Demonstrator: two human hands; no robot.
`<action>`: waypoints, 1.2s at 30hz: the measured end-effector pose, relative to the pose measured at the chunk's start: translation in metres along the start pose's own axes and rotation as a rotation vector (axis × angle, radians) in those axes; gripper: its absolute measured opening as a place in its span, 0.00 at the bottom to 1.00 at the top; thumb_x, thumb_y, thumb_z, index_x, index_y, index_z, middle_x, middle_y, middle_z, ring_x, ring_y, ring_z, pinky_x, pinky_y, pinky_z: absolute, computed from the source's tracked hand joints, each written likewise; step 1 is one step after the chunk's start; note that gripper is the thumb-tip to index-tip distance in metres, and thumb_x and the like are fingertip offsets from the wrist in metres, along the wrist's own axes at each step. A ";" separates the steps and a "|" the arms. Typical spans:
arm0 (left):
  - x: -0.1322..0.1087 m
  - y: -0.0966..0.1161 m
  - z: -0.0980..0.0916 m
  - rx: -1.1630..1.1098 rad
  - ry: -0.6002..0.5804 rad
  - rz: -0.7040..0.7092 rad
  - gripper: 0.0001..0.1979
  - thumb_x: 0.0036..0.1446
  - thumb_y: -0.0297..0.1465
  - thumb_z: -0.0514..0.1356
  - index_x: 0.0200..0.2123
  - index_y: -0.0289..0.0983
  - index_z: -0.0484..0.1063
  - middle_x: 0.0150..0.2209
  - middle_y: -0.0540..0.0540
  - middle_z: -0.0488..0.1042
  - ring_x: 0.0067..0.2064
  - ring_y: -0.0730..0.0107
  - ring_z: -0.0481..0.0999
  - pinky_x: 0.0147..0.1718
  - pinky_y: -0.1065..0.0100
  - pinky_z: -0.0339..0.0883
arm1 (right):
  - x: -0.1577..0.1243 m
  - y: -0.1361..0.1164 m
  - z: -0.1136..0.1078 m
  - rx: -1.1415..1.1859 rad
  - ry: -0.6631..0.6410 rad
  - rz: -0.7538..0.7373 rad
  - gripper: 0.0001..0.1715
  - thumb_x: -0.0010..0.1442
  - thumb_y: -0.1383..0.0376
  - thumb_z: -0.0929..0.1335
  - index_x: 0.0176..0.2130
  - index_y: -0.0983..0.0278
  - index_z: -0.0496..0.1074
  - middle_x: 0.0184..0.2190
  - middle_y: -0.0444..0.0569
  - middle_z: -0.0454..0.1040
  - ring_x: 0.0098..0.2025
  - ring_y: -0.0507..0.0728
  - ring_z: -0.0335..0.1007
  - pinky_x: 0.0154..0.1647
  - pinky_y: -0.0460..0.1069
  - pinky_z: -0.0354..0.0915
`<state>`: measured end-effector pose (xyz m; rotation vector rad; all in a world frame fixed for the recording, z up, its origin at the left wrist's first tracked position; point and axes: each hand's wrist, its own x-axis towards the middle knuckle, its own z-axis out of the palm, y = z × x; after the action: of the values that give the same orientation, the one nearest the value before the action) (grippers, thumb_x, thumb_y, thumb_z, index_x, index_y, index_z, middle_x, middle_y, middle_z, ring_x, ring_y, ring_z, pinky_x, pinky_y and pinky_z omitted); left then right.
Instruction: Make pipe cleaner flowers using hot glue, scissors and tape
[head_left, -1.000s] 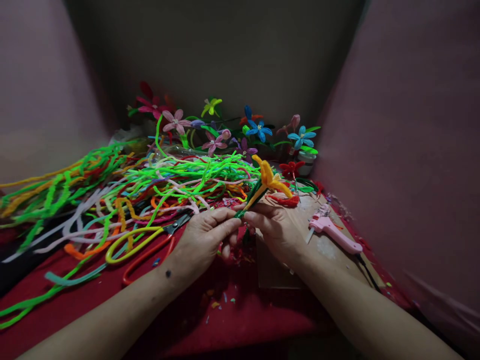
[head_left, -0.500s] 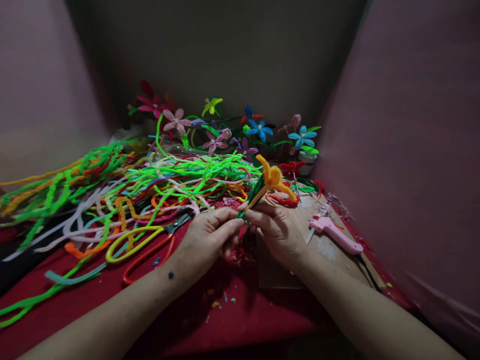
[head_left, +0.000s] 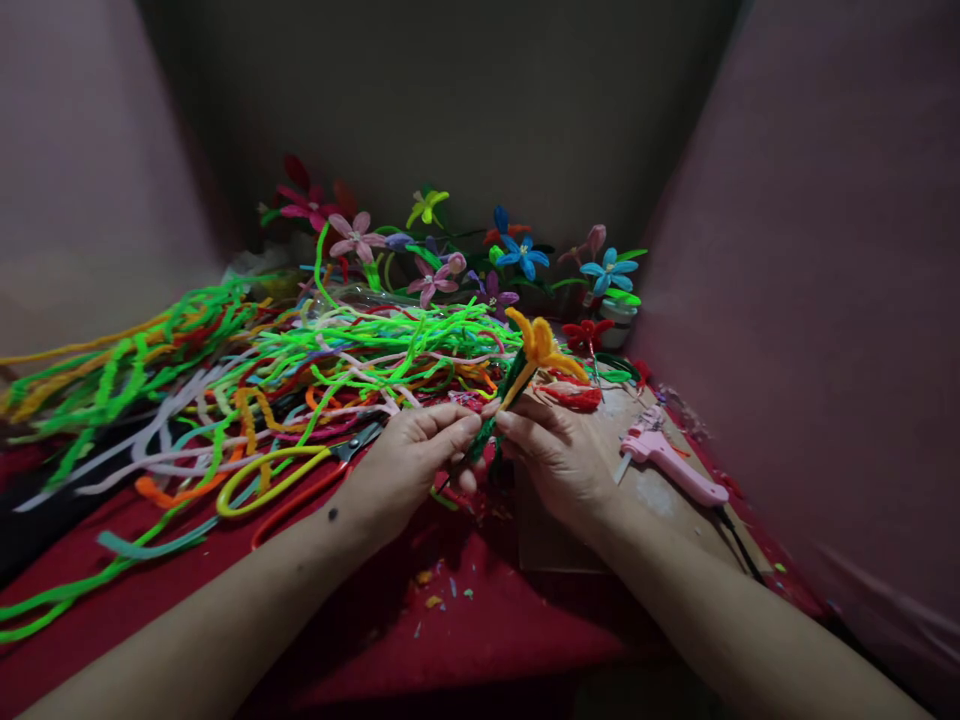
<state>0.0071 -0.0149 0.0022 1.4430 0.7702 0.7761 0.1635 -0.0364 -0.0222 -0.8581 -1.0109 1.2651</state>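
An orange pipe-cleaner flower [head_left: 541, 345] with a dark green leaf [head_left: 513, 378] rises from between my fingertips. My right hand [head_left: 559, 450] pinches its stem just under the bloom. With thumb and fingers closed, my left hand [head_left: 424, 455] grips the dark green lower stem [head_left: 482, 440]. The two hands nearly touch, and parts of the stem are hidden behind the fingers. Beyond the bloom stands a red pipe-cleaner flower [head_left: 587, 335].
Scissors [head_left: 300, 485] with yellow and red handles lie left of my hands, beside heaped pipe cleaners [head_left: 390, 345]. A pink glue gun [head_left: 671, 465] rests on cardboard [head_left: 652, 520] at right. Finished flowers [head_left: 521, 258] stand along the back. Scraps dot the red cloth [head_left: 360, 650].
The orange flower has turned, so its petals now show more from the side. My left hand has shifted slightly left and lower along the stem; more dark green shows between the hands.
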 end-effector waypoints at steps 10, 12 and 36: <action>-0.003 0.005 0.009 0.121 0.033 -0.012 0.11 0.56 0.31 0.56 0.22 0.34 0.66 0.18 0.54 0.66 0.19 0.79 0.66 0.22 0.75 0.60 | -0.002 0.002 0.002 -0.007 -0.071 -0.056 0.04 0.51 0.63 0.72 0.31 0.60 0.78 0.27 0.42 0.73 0.32 0.53 0.65 0.38 0.49 0.61; -0.002 0.004 0.010 0.086 0.032 -0.034 0.09 0.55 0.31 0.57 0.25 0.33 0.68 0.21 0.53 0.69 0.21 0.78 0.68 0.23 0.74 0.61 | -0.002 0.002 0.002 -0.014 -0.058 -0.063 0.04 0.51 0.63 0.72 0.31 0.60 0.78 0.29 0.43 0.74 0.33 0.53 0.65 0.39 0.50 0.61; -0.005 -0.022 0.008 0.615 0.221 0.440 0.10 0.58 0.31 0.53 0.26 0.37 0.68 0.19 0.53 0.64 0.22 0.76 0.62 0.24 0.74 0.56 | -0.005 0.002 0.008 -0.060 -0.065 -0.199 0.08 0.52 0.67 0.71 0.34 0.56 0.79 0.34 0.44 0.77 0.41 0.57 0.70 0.49 0.54 0.62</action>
<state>0.0106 -0.0235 -0.0199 2.1500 0.9198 1.1053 0.1554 -0.0416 -0.0226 -0.7463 -1.1612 1.1043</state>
